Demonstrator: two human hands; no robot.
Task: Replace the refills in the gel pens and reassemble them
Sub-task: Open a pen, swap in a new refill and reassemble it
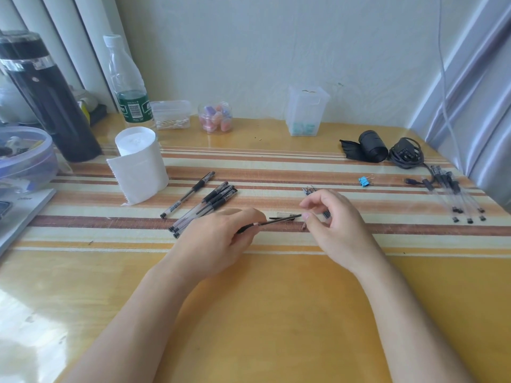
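Both bare hands meet at centre, forearms entering from 6 o'clock.
Left hand (221,239) is curled closed, knuckles up; right hand (334,222) pinches thumb to forefinger, pointing toward 9 o'clock.

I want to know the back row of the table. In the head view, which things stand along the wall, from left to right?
Black flask → clear water bottle → flat box of cotton swabs → small jar of coloured erasers → tall clear container → black roll → coiled black cable.
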